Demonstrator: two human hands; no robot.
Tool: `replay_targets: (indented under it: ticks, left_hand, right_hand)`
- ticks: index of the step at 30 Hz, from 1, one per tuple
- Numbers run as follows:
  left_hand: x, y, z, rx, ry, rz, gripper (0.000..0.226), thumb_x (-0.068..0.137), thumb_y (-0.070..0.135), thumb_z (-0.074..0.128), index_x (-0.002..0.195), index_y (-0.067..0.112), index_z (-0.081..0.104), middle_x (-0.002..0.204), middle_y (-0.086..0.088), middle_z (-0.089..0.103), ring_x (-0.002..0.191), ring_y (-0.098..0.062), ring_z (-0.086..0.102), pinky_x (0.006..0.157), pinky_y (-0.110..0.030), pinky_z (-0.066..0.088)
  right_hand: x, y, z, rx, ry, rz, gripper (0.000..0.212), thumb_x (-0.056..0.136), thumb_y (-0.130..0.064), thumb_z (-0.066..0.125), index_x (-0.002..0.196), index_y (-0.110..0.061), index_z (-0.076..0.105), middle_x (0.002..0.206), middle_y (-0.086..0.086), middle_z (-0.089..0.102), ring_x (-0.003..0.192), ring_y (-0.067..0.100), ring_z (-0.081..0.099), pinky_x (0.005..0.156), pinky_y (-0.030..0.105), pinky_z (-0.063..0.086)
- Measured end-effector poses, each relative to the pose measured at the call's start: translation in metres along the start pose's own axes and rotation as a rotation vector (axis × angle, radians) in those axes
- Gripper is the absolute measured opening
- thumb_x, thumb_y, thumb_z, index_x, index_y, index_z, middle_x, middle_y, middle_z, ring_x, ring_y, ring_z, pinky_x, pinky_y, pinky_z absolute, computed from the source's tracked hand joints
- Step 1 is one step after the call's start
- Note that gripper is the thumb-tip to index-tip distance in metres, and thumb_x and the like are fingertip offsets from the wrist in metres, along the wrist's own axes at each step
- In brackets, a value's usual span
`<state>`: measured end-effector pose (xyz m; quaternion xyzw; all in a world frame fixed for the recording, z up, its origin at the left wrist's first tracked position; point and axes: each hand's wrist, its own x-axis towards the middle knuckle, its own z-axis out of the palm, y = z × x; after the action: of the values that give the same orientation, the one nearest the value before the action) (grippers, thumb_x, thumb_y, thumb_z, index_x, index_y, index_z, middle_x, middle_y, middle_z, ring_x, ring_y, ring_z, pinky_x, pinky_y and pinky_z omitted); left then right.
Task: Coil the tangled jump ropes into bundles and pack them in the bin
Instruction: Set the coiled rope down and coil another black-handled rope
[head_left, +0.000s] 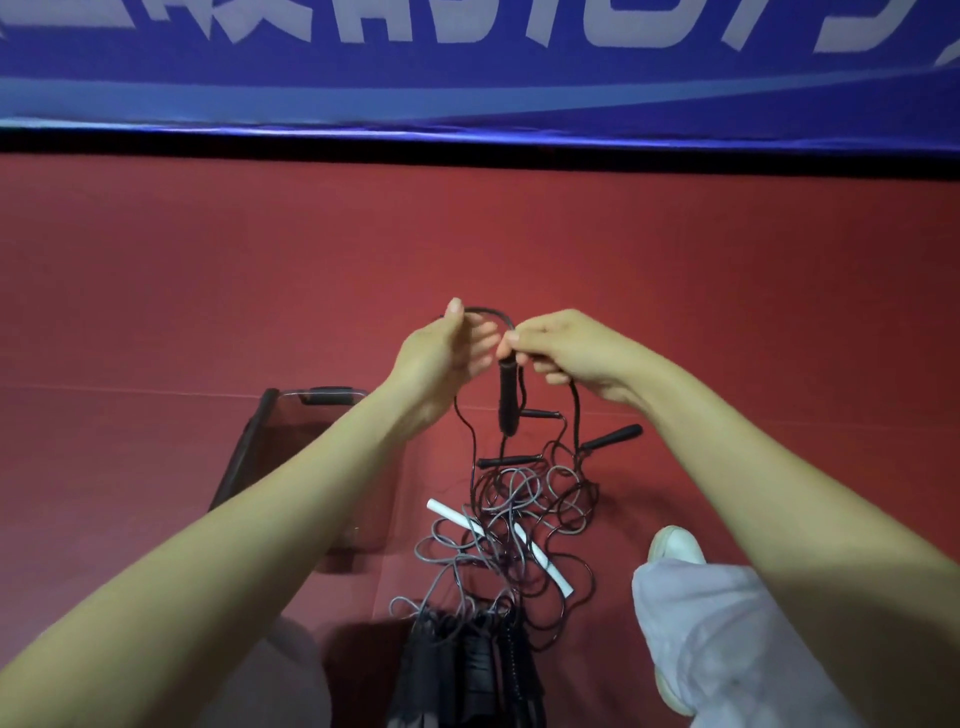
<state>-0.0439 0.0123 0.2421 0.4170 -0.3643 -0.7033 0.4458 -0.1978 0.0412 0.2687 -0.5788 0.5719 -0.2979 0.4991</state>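
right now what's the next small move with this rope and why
Probably raise both hands to pull the cord from the tangle: right hand pinches the black handle at its top, left hand holds the cord, which hangs into that tangle.

Jump ropes (511, 519): black and grey cords tangled in a heap on the floor, black and white handles among them. One black handle (507, 400) hangs lifted above. Smoky bin (248, 444) lies just left.

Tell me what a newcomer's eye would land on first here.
The left hand and right hand, raised mid-frame, hold up a black-handled jump rope. Below them a tangle of grey and black ropes lies on the red floor, a dark bin to its left. A blue banner spans the top.
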Motion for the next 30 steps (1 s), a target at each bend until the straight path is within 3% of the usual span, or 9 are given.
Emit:
replay_targets:
  ticks: [7,11,13,16,21,23,26,28,30]
  left_hand:
    - [-0.011,-0.042,-0.016,0.759,-0.289,0.061,0.029,0.093,0.045,0.054,0.09,0.017,0.064,0.093,-0.011,0.07,0.09,-0.021,0.061,0.087,-0.036,0.046]
    - [-0.012,-0.042,-0.005,0.504,-0.07,0.05,0.021,0.102,0.027,0.044,0.087,0.013,0.05,0.07,-0.002,0.054,0.063,-0.019,0.052,0.069,-0.04,0.046]
    - [-0.009,-0.038,-0.002,0.471,0.026,0.031,0.018,0.1,0.024,0.048,0.086,0.014,0.044,0.065,-0.001,0.047,0.056,-0.016,0.044,0.057,-0.032,0.038]
    - [-0.012,-0.035,-0.005,0.606,-0.024,0.055,0.027,0.087,0.025,0.07,0.096,0.016,0.046,0.069,0.0,0.046,0.054,-0.012,0.042,0.046,-0.022,0.034]
    - [-0.019,-0.037,0.003,0.488,-0.197,0.159,0.013,0.091,0.016,0.065,0.095,0.015,0.054,0.074,-0.005,0.056,0.051,-0.008,0.042,0.045,-0.018,0.034]
    - [-0.016,-0.031,0.004,0.305,-0.096,0.133,0.012,0.093,0.01,0.061,0.088,0.013,0.051,0.073,-0.006,0.057,0.046,-0.006,0.041,0.041,-0.016,0.033]
    - [-0.007,-0.015,-0.009,0.087,0.066,0.155,0.019,0.092,0.002,0.059,0.082,0.012,0.047,0.067,-0.002,0.055,0.043,-0.004,0.042,0.044,-0.016,0.037]
    - [0.0,-0.008,-0.023,0.098,0.164,0.176,0.021,0.092,0.003,0.06,0.081,0.015,0.046,0.065,0.0,0.056,0.044,-0.005,0.043,0.046,-0.018,0.037]
    - [0.004,-0.01,-0.035,0.25,0.211,0.117,0.021,0.091,0.004,0.061,0.081,0.015,0.046,0.065,0.0,0.056,0.047,-0.009,0.041,0.044,-0.019,0.036]
  right_hand:
    - [0.003,-0.004,-0.017,0.294,0.19,-0.032,0.023,0.1,-0.012,0.048,0.086,-0.005,0.065,0.071,0.001,0.045,0.044,0.003,0.031,0.039,0.015,0.024]
    - [0.006,0.001,-0.024,-0.095,0.322,0.057,0.019,0.094,-0.027,0.058,0.108,-0.014,0.057,0.081,-0.001,0.048,0.058,0.007,0.037,0.05,0.021,0.033]
    - [0.004,0.001,-0.027,-0.219,0.354,0.078,0.019,0.091,-0.031,0.061,0.101,-0.021,0.049,0.077,-0.007,0.042,0.061,0.008,0.036,0.053,0.026,0.03]
    - [-0.005,-0.006,-0.024,-0.173,0.171,0.042,0.013,0.094,-0.022,0.06,0.09,-0.018,0.048,0.064,-0.002,0.04,0.053,0.011,0.035,0.048,0.024,0.029]
    - [-0.013,-0.012,-0.016,-0.076,0.06,-0.048,0.021,0.091,-0.011,0.064,0.098,-0.013,0.044,0.067,0.0,0.04,0.048,0.01,0.033,0.044,0.022,0.028]
    - [-0.01,-0.008,-0.021,-0.119,0.085,-0.031,0.028,0.088,-0.012,0.068,0.1,-0.01,0.043,0.071,0.003,0.042,0.048,0.012,0.036,0.044,0.026,0.031]
    - [-0.009,0.009,-0.032,-0.588,0.012,0.101,0.022,0.088,-0.019,0.069,0.096,-0.011,0.049,0.077,0.005,0.056,0.057,0.018,0.051,0.061,0.033,0.044]
    - [-0.009,0.025,-0.037,-0.79,-0.07,0.192,0.014,0.093,-0.02,0.061,0.082,-0.014,0.055,0.073,0.001,0.063,0.06,0.016,0.055,0.065,0.027,0.044]
    - [-0.011,0.032,-0.038,-0.707,-0.062,0.168,0.024,0.098,-0.019,0.053,0.075,-0.016,0.056,0.068,-0.002,0.062,0.056,0.011,0.055,0.065,0.025,0.043]
